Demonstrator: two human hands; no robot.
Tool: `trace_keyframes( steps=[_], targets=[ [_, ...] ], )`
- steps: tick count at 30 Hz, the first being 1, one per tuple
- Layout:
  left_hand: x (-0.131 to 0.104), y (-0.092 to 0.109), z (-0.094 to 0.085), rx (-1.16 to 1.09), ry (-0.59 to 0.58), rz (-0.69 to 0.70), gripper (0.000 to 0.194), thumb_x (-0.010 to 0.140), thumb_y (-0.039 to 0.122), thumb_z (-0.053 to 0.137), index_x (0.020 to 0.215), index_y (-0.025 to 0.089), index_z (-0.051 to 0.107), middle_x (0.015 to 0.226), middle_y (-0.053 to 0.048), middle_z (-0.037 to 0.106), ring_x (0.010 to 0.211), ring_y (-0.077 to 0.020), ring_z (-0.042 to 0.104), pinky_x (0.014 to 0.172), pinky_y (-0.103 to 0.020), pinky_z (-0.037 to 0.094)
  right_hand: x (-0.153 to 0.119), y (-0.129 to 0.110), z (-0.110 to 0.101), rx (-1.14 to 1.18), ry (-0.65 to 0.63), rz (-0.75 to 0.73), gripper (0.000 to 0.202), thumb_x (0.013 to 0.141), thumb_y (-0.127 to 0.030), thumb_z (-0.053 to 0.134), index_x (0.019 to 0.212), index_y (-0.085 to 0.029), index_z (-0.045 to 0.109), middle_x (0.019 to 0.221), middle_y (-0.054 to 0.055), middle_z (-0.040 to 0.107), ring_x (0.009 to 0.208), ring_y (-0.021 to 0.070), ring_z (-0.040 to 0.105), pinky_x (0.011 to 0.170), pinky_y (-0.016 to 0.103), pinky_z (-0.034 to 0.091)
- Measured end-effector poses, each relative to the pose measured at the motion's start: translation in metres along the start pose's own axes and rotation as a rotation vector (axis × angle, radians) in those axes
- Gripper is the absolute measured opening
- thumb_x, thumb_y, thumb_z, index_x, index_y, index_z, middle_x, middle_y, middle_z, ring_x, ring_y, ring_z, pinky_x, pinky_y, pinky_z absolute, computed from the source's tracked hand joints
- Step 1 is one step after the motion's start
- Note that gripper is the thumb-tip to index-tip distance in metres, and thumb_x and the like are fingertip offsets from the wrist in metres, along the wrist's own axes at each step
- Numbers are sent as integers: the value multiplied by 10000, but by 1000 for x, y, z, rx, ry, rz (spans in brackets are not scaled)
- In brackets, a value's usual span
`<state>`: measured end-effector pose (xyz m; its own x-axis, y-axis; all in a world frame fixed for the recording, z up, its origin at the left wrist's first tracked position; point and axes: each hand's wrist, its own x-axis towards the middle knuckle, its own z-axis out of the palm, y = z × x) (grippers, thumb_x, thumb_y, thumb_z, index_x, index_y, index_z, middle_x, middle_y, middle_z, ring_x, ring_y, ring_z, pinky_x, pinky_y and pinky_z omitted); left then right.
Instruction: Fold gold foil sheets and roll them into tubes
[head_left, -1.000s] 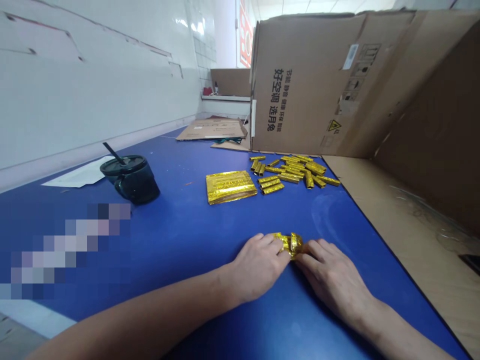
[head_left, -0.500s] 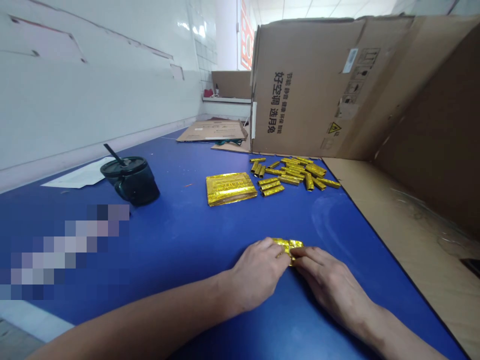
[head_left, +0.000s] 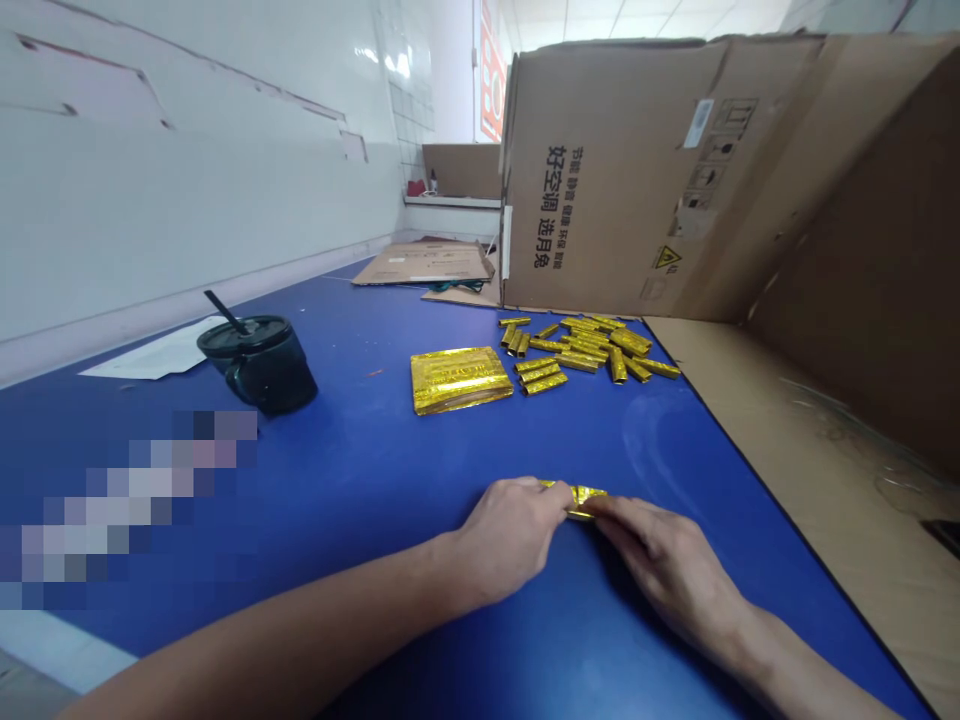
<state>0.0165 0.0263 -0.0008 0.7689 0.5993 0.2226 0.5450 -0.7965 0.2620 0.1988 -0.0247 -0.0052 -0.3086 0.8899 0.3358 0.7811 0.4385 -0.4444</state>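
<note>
My left hand and my right hand grip a piece of gold foil from its two ends, low over the blue table. The foil looks folded into a narrow strip, and my fingers cover both of its ends. Both hands are closed with the fingertips pinched on it. Beyond them lies a flat stack of gold foil sheets. Right of the stack, several small gold foil rolls lie in a loose heap, with a few lined up in a short row.
A dark lidded mug with a straw stands at the left beside a white paper. A large cardboard box rises behind the rolls and along the right edge. Flat cardboard lies at the back of the blue table.
The foil between my hands has become narrower, folded over toward a strip. My left hand has shifted slightly left, and a little more gap shows between the hands.
</note>
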Motion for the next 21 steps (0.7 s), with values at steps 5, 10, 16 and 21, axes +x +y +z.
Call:
trace_keyframes(
  steps=[5,10,16,21],
  targets=[
    [2,-1,-1,-70,21,-82,157,841,160,364,900,194,505,745,-3,567,691,-139,530,632,-236,396,2,0,0,76,3,74,204,854,-250,381,906,-219,577,761,32,638,699,157,597,652,260,471],
    [7,0,-2,-245,55,-163,154,840,162,385,854,198,533,772,15,582,746,-126,531,674,-224,393,8,-3,-3,244,24,176,215,840,-297,402,790,-204,589,740,25,632,680,151,577,627,243,455],
    [12,-1,-5,-326,59,-236,154,792,144,425,772,191,570,785,3,551,749,-122,521,698,-230,393,14,-3,-6,310,-35,284,248,819,-310,406,742,-184,604,705,16,601,660,149,551,616,241,419],
    [11,1,-7,-302,4,-293,155,786,161,416,774,203,565,774,16,586,747,-133,540,671,-241,391,16,-2,-7,309,-89,366,214,786,-288,433,715,-177,602,624,-13,576,592,133,509,547,222,385]
  ],
)
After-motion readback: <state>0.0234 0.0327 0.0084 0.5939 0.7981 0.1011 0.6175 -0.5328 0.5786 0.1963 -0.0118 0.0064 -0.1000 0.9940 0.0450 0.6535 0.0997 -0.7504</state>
